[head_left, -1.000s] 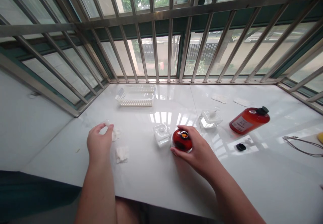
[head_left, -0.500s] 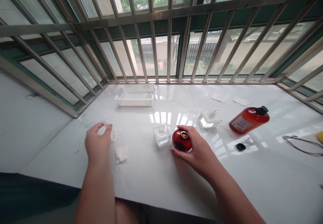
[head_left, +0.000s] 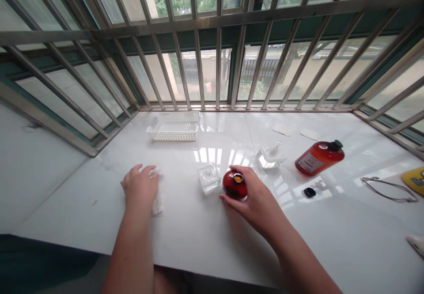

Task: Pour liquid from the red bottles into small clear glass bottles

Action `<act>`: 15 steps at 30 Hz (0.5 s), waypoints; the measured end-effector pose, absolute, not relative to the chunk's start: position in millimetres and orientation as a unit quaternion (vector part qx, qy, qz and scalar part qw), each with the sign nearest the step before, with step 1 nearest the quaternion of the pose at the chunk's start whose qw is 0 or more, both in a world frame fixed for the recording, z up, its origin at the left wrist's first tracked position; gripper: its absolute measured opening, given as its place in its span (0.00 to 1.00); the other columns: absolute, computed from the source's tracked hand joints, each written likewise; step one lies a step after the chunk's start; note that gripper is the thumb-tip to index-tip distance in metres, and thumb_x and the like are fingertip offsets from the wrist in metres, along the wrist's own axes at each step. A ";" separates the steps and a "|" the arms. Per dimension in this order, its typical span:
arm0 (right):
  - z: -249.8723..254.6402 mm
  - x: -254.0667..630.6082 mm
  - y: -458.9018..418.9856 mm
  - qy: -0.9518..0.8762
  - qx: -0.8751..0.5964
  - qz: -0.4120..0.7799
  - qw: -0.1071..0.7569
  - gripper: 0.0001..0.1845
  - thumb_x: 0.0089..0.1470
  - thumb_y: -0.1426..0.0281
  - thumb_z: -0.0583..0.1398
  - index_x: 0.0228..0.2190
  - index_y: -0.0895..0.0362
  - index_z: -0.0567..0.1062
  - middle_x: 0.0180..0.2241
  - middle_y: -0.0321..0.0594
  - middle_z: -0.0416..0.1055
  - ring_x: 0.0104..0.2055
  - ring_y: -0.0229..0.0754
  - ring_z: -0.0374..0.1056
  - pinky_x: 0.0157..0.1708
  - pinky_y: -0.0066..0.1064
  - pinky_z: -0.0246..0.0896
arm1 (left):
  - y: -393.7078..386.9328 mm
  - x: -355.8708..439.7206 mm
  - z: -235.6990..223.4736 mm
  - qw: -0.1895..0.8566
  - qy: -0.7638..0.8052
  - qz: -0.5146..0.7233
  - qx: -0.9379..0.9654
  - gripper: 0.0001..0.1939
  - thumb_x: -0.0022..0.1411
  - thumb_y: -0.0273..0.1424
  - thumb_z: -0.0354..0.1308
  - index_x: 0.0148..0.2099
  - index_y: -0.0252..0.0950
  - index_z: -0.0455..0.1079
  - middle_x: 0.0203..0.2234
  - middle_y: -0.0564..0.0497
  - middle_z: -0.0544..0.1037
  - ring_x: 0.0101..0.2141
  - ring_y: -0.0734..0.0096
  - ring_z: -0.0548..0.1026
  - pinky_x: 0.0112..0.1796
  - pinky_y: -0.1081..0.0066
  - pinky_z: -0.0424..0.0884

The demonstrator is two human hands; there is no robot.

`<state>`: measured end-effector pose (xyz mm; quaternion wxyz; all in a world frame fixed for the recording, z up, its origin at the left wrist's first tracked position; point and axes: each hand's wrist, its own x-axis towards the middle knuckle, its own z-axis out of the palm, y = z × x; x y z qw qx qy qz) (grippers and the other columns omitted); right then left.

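My right hand wraps around a round amber glass bottle with a small gold-rimmed opening on top, and the fingers cover its far side. My left hand lies palm down with its fingers apart, on or just above a crumpled white tissue. Part of that tissue is hidden under the hand. A small square clear glass dish stands just left of the round bottle, close to it.
A white plastic basket stands at the back of the glossy white counter. To the right are a glass dish, a tilted amber pump bottle, a black cap and a thin wire. Metal window bars line the back.
My left hand has moved to the right and down onto the tissue, with its fingers now flatter. My right hand stays on the round bottle, and the whole view has shifted slightly.
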<state>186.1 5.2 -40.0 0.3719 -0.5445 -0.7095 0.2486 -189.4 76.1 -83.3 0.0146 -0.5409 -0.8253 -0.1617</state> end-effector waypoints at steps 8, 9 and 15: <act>-47.3 185.9 7.7 -0.691 -0.586 0.173 0.386 0.38 0.62 0.51 0.71 0.65 0.47 0.66 0.62 0.46 0.72 0.61 0.57 0.74 0.56 0.50 0.77 | 74.3 -166.9 -67.5 0.016 -0.787 -0.216 -0.577 0.20 0.75 0.40 0.56 0.60 0.37 0.80 0.67 0.35 0.71 0.69 0.40 0.67 0.71 0.43 0.60; -48.3 186.0 8.0 -0.689 -0.590 0.166 0.385 0.38 0.62 0.51 0.71 0.65 0.47 0.65 0.62 0.46 0.72 0.62 0.57 0.73 0.56 0.49 0.78 | 71.6 -156.1 -59.3 0.018 -0.761 -0.257 -0.595 0.22 0.76 0.43 0.55 0.61 0.38 0.79 0.68 0.37 0.71 0.69 0.42 0.66 0.72 0.45 0.60; -55.8 191.3 12.0 -0.704 -0.588 0.120 0.380 0.42 0.62 0.47 0.70 0.67 0.50 0.63 0.63 0.49 0.72 0.65 0.58 0.72 0.60 0.51 0.76 | 48.7 -78.9 -29.4 -0.231 -0.587 -0.285 -0.721 0.46 0.60 0.51 0.76 0.74 0.49 0.63 0.71 0.46 0.71 0.70 0.46 0.68 0.70 0.48 0.66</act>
